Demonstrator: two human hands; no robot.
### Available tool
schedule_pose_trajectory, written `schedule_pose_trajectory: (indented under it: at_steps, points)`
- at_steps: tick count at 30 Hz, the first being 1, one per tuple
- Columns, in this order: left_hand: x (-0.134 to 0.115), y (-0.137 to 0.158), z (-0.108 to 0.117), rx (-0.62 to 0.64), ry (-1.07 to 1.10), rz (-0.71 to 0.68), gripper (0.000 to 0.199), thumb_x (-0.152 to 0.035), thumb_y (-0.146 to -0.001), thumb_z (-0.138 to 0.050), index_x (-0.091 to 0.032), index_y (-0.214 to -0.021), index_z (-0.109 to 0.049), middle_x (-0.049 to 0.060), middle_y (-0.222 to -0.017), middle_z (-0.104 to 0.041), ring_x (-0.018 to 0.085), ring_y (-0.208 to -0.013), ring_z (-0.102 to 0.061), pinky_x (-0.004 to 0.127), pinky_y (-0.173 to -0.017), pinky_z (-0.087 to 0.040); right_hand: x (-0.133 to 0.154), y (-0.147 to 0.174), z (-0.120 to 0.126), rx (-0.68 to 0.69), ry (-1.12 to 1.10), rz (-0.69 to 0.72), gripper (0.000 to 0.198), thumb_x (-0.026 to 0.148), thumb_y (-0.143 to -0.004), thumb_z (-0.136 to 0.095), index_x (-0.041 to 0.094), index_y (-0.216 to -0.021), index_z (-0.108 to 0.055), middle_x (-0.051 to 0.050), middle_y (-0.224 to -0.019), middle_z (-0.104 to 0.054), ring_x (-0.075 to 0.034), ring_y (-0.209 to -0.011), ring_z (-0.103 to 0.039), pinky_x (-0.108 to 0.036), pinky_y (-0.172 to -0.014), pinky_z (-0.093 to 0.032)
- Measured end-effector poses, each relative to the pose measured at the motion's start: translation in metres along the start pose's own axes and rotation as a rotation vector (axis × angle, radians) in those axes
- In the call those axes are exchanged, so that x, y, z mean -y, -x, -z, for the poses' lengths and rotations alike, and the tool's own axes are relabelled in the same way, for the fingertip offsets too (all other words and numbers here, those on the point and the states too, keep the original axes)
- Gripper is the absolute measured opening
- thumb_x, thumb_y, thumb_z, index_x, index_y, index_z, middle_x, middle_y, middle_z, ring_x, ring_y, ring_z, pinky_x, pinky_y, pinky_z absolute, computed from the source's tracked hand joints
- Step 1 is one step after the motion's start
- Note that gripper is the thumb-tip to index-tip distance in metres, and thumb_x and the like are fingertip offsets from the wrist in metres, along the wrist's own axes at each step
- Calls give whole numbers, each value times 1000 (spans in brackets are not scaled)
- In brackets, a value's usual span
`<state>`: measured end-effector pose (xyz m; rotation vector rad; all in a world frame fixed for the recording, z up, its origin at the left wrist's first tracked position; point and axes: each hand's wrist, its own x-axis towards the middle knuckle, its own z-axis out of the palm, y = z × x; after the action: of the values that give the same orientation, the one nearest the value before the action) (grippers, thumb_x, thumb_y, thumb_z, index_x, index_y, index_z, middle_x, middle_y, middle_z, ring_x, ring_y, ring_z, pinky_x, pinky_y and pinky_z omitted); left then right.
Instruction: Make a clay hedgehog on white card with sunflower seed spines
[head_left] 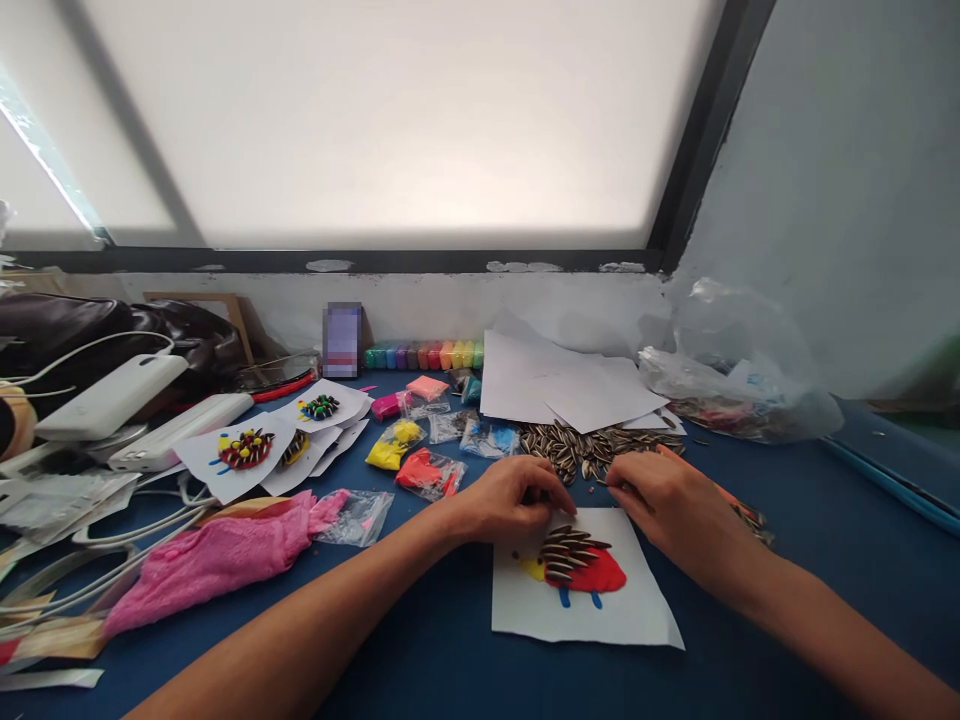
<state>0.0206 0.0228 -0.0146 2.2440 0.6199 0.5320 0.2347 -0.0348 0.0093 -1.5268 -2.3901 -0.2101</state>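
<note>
A white sheet of paper (525, 610) lies before me with a clay hedgehog figure on it. Its red clay body (604, 575) has striped sunflower seeds (574, 555) stuck over the left and upper part; the snout is yellow and the two legs are blue. My left hand (514, 497) is over the paper's upper left edge, fingers curled together; what they hold, if anything, is hidden. Beyond the upper right corner, my right hand (664, 490) has its fingertips pinched beside the seed pile (577, 448). I cannot make out what is between them.
Left are finished pictures on paper (259, 475), a pink cloth (217, 560), white power banks (180, 432) and cables. Clay packets (431, 472), a row of coloured clay (427, 356), a phone (342, 340) and stacked paper (562, 380) lie farther back. A plastic bag (739, 370) stands right.
</note>
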Motion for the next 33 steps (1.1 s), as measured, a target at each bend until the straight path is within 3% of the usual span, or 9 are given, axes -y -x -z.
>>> schedule_pose_trajectory:
  at_steps: [4,8,12,16,21,25,33]
  points:
    - [1,0,0,3,8,7,35,-1,-71,-51,-16,-91,-75,3,-88,-63,13,-78,-57,24,-72,-45,10,16,14,-14,-208,-131,15,20,-91,-47,24,-84,-60,0,-74,-64,-13,-56,-56,-25,-51,-43]
    - [3,-1,0,-3,25,-7,34,0,-70,-52,-15,-90,-75,4,-89,-63,14,-79,-57,25,-72,-45,11,32,17,72,-419,-277,18,33,-91,-49,25,-83,-63,2,-61,-60,-13,-51,-53,-24,-44,-40]
    - [5,0,0,2,39,-6,35,0,-70,-52,-15,-92,-75,4,-90,-63,14,-79,-57,25,-71,-45,5,36,13,145,-400,-308,12,32,-83,-56,25,-77,-63,4,-52,-55,-12,-46,-49,-25,-42,-36]
    - [5,0,-1,2,55,-8,34,0,-72,-52,-15,-92,-75,4,-89,-63,14,-79,-57,25,-73,-45,1,34,12,169,-389,-344,16,34,-83,-54,25,-76,-65,2,-63,-64,-13,-51,-55,-26,-47,-41]
    - [6,-1,0,-2,63,-23,35,0,-71,-51,-14,-92,-75,4,-89,-64,14,-79,-57,25,-72,-45,6,35,13,125,-450,-331,25,42,-86,-51,27,-84,-71,3,-62,-65,-13,-47,-53,-26,-44,-39]
    - [6,-1,0,5,51,-20,36,1,-71,-50,-13,-93,-75,5,-90,-64,14,-79,-57,25,-72,-45,11,39,12,134,-506,-273,22,37,-87,-53,27,-85,-72,2,-70,-70,-14,-55,-62,-24,-49,-45]
    - [3,0,1,12,39,-13,35,-1,-71,-51,-14,-93,-75,4,-90,-63,13,-79,-56,25,-71,-44,14,41,8,118,-369,-135,20,32,-90,-52,29,-82,-70,1,-76,-69,-13,-60,-64,-23,-52,-48]
